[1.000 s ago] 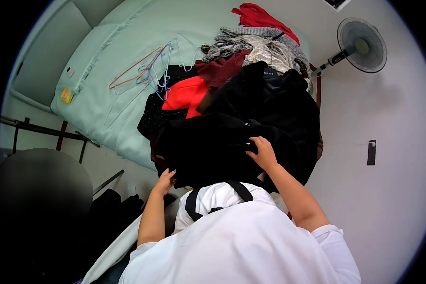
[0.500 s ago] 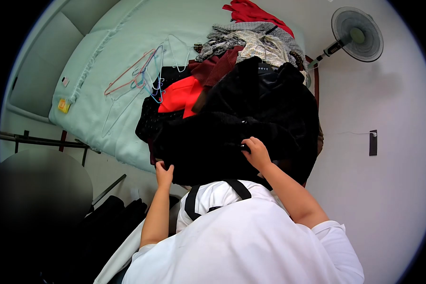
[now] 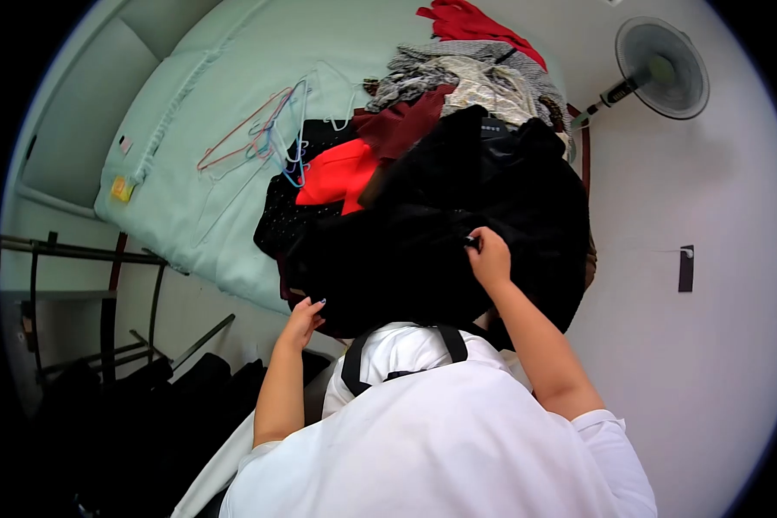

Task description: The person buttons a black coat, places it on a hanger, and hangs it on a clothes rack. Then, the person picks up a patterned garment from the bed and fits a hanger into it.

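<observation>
"Black plush, by the look of it, that coat (image 3: 388, 276) in front of the person. How far along is it?"

"It's laid out over a heap of clothes (image 3: 492, 91), collar end away from the person, so I'd judge the spreading mostly done. It isn't folded, and I see no hanger in it; several clothes hangers (image 3: 272, 145) lie loose on the pale green bed (image 3: 168, 216)."

"Fastened in front?"

"Too dark to tell, so I'd leave that open."

"And the hands?"

"The right hand (image 3: 491, 262) appears to pinch a bit of the coat between thumb and fingers. A pale spot shows at the tips, button or nail, I can't say. The left hand (image 3: 300, 325) is at the near left edge, fingers curled; whether it grips any cloth, I can't tell."

"How does the coat look?"

"Dense, soft, swallowing most detail, rumpled toward the right. A glossier patch and a lettered label show inside the collar. A bright red garment (image 3: 332, 177) and a maroon one (image 3: 397, 125) peep out beyond its left side."
</observation>
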{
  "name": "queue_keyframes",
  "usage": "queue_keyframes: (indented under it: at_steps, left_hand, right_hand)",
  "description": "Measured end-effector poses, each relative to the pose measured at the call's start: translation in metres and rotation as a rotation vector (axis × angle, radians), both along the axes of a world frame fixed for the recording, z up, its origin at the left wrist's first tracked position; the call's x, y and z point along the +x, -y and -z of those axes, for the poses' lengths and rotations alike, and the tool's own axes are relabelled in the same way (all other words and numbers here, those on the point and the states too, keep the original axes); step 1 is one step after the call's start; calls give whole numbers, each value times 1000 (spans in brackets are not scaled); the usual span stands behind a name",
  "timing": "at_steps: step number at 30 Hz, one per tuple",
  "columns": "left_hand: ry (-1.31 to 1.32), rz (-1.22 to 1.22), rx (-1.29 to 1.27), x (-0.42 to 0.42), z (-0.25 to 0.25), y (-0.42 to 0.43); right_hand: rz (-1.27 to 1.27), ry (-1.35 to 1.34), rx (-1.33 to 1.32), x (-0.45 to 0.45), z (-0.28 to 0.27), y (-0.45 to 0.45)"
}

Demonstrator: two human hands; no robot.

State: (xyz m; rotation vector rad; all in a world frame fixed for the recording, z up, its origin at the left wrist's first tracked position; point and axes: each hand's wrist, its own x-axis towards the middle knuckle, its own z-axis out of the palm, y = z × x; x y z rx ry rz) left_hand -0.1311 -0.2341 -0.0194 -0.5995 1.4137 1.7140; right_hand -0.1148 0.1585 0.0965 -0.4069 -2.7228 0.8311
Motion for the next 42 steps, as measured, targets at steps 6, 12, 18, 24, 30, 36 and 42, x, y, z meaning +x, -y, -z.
queue_keyframes:
  at_steps: [6, 12, 18, 24, 30, 36, 42]
  left_hand:
    - [-24, -48, 196, 13, -4, -7]
    - [-23, -72, 8, 25, -5, -33]
    - [-473, -50, -489, 33, 42, -42]
    - [-416, -89, -532, 44, 45, -29]
    - [-755, -48, -1080, 10, 4, -53]
    - [-1457, 319, -515, -37, -123, -183]
    - [-1647, 715, -480, -54, -109, -259]
  right_hand:
    - [90, 50, -19, -24, 13, -9]
    - [-30, 105, -53, -10, 17, -5]
    - [-112, -36, -392, -7, 14, -25]
    - [-162, -7, 28, -28, -1, -44]
    - [-128, 5, 56, -6, 26, -19]
    - [-167, -94, 26, 10, 14, -6]
    - [-126, -152, 16, 19, 9, -9]
